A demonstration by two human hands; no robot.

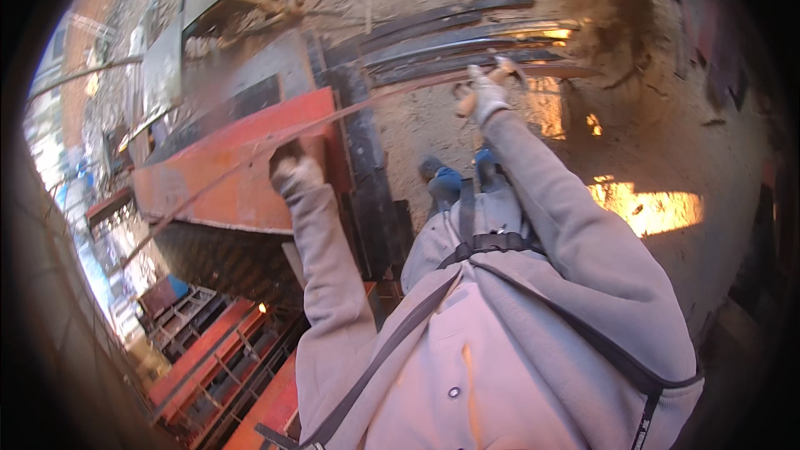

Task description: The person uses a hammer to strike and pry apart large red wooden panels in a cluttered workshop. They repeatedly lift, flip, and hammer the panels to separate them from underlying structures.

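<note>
My right hand (487, 100), in a pale glove, reaches far forward. Its fingers curl around something tan and dark that blur keeps me from naming. A long thin reddish strip (367, 103) runs from near that hand down to the lower left, across a large orange-red steel piece (237, 168). Beside the strip, over this steel piece, is my gloved left hand (300, 173). A dark brown patch shows at its fingers; whether it is part of the glove or a held thing, I cannot tell. Motion smears both hands.
Several dark metal bars (467, 43) lie on the dusty ground ahead, past my blue shoes (446, 179). A dark beam (367, 175) stands between me and the orange-red piece. Red steel frames (212, 350) are at the lower left. Bright sunlight patches (646, 207) mark the ground at right.
</note>
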